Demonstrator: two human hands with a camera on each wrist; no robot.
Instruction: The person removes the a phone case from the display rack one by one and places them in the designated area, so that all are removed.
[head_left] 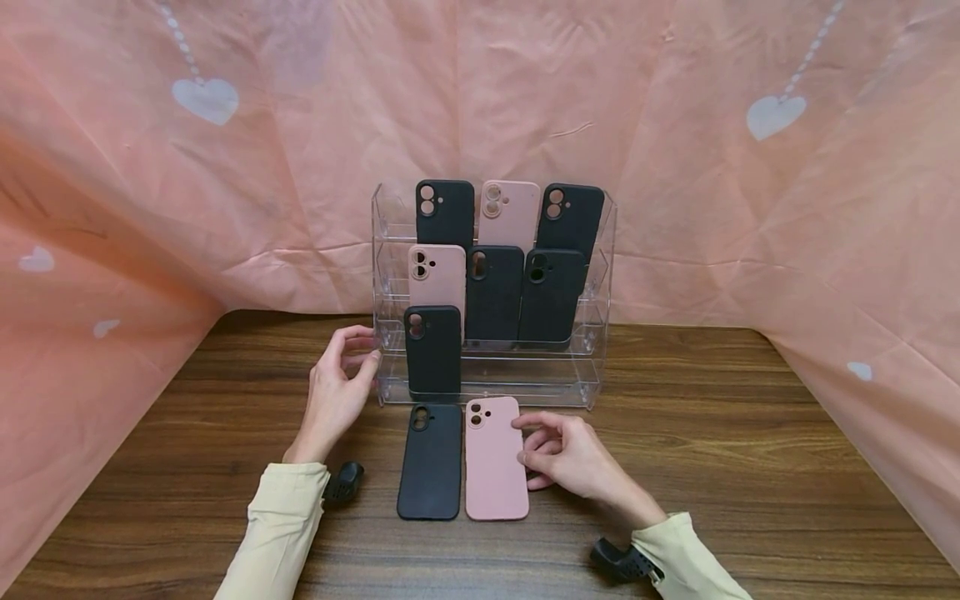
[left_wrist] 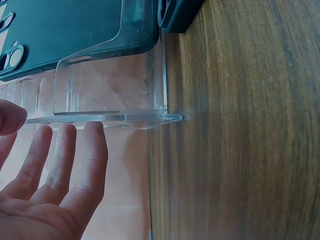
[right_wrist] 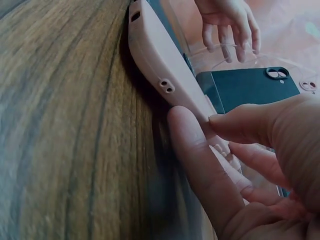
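I see the pink phone case [head_left: 496, 458] lying flat on the wooden table [head_left: 750, 467], near the front edge of the clear acrylic rack [head_left: 592, 367], camera cutout toward the rack. My right hand [head_left: 570, 458] is at its right long edge: the fingers are curled, and the wrist view shows the thumb under the rim and a fingertip on top, pinching that edge, which is lifted slightly off the wood. Just beside it on the left, touching or nearly so, lies one black phone case [head_left: 430, 462], also flat. So I count two cases on the table, one pink and one black. My left hand [head_left: 337, 383] is at the rack's left end wall, fingers straight and relaxed, their tips touching the clear plastic, gripping nothing. In the rack I count seven cases standing upright: three on the top tier, black, pink, black; three on the middle tier, pink, black, black; and one black case [head_left: 432, 350] alone at the left end of the lowest tier. That makes nine cases in all, six black and three pink. Behind and to both sides of the table hangs a pink cloth [head_left: 150, 208] with white hearts.
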